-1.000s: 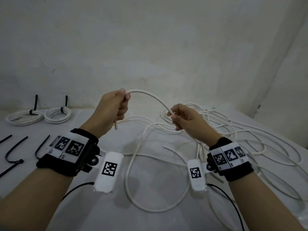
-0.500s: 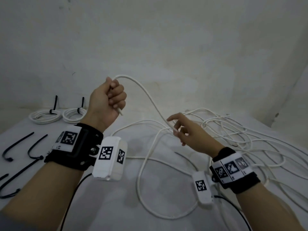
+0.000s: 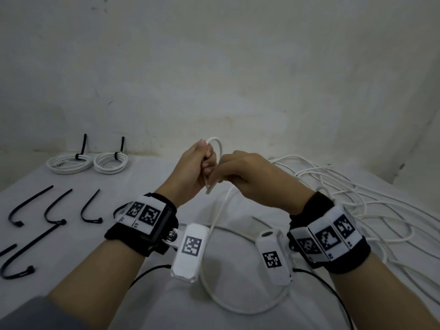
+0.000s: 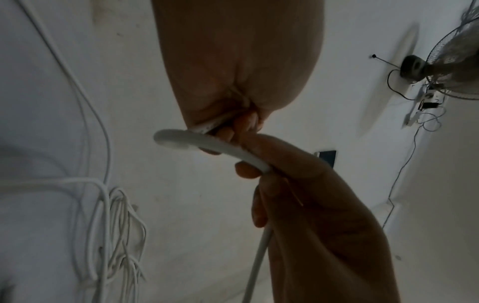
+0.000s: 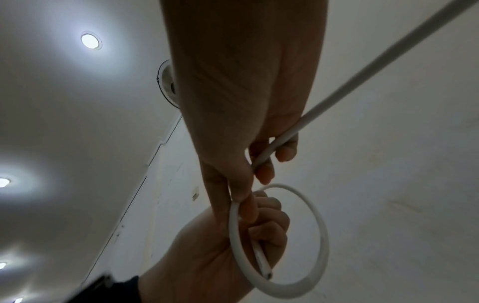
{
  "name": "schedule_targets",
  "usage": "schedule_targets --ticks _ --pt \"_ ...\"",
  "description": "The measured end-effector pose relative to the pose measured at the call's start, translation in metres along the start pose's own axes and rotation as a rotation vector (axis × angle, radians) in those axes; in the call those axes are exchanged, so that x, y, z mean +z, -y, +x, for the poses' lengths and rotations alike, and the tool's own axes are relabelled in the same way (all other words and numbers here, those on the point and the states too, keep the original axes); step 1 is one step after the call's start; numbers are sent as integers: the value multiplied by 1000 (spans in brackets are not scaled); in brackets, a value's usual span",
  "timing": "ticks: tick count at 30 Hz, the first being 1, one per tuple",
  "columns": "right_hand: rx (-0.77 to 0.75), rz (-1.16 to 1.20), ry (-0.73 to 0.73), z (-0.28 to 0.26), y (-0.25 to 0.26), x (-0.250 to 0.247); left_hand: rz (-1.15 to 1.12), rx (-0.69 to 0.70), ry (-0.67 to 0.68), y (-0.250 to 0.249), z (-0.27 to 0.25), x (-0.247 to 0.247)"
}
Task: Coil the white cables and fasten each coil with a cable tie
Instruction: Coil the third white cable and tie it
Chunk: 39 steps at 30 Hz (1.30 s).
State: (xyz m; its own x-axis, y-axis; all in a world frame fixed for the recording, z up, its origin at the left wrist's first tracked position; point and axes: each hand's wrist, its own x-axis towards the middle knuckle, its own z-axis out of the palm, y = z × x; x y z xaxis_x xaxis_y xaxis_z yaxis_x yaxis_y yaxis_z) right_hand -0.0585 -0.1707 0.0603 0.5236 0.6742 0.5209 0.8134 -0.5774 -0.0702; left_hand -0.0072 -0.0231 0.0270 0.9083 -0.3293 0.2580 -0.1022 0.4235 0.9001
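Observation:
My left hand (image 3: 206, 163) grips the white cable (image 3: 215, 225) near its cut end (image 3: 208, 191), which pokes out below the fist. A small loop (image 3: 217, 145) of the cable arches above the fist. My right hand (image 3: 225, 176) pinches the same cable right against the left fingers. In the right wrist view the loop (image 5: 320, 235) rings the left hand (image 5: 220, 246), and the cable (image 5: 362, 78) leads away from my right hand (image 5: 267, 164). The left wrist view has my left hand (image 4: 233, 129) curled on the cable (image 4: 207, 143), with the right hand (image 4: 311, 205) holding it.
Two finished coils (image 3: 70, 161) (image 3: 110, 161) with black ties lie at the back left. Several loose black cable ties (image 3: 54, 210) lie on the left of the white table (image 3: 71, 248). A tangle of loose white cables (image 3: 362, 201) covers the right side. A wall stands close behind.
My right hand has come up and left to meet the left hand and now pinches the cable, closing a small loop. The left hand has dropped slightly.

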Motion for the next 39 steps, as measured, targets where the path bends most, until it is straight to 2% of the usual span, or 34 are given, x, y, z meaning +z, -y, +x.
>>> schedule_targets --ticks 4,6,9,15,17,21,24,27,32,35,39 --pt "52 76 25 3 0 -1 -46 33 15 -4 -2 -1" --pt "82 96 16 5 0 -2 4 45 24 -3 -4 0" --pt "137 123 -53 9 -2 -10 77 45 64 0 -7 -2" --pt "275 130 -158 12 -12 -15 77 -9 161 1 -14 -5" --pt "310 138 -202 14 -17 -11 32 -37 183 1 -16 -5" --pt "359 212 -289 11 -28 -7 -205 -92 192 4 -18 -10" --pt "351 132 -252 12 -32 0 -238 -107 205 5 -19 -11" --pt "358 46 -285 17 -34 6 -215 -133 236 5 -20 -10" --pt "357 100 -340 23 -35 10 -272 -128 234 1 -19 -12" --pt "415 129 -292 11 -40 9 -364 -125 217 -3 -16 -21" --pt "496 132 -212 -19 -56 -4 -470 -74 271 -16 -11 -43"
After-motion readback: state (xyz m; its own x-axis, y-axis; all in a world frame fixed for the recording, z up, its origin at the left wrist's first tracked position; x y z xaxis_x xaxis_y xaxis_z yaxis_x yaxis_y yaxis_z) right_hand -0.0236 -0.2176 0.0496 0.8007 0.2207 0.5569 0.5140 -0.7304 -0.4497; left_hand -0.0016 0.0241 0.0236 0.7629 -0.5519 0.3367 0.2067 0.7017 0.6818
